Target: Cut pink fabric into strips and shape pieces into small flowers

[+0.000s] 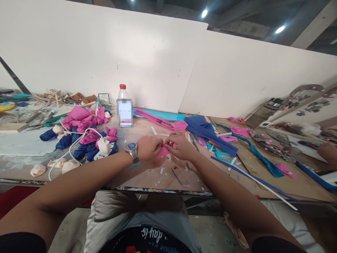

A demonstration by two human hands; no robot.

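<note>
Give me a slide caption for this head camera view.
Both hands, left hand and right hand, pinch a small pink foam piece over a cluttered craft table.

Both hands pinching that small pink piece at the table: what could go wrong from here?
1. The left hand and right hand share one small pink piece; it could tear or slip.
2. The white cable lies near the left forearm and might snag.
3. The bottle stands close behind; a reach could topple it.
</note>
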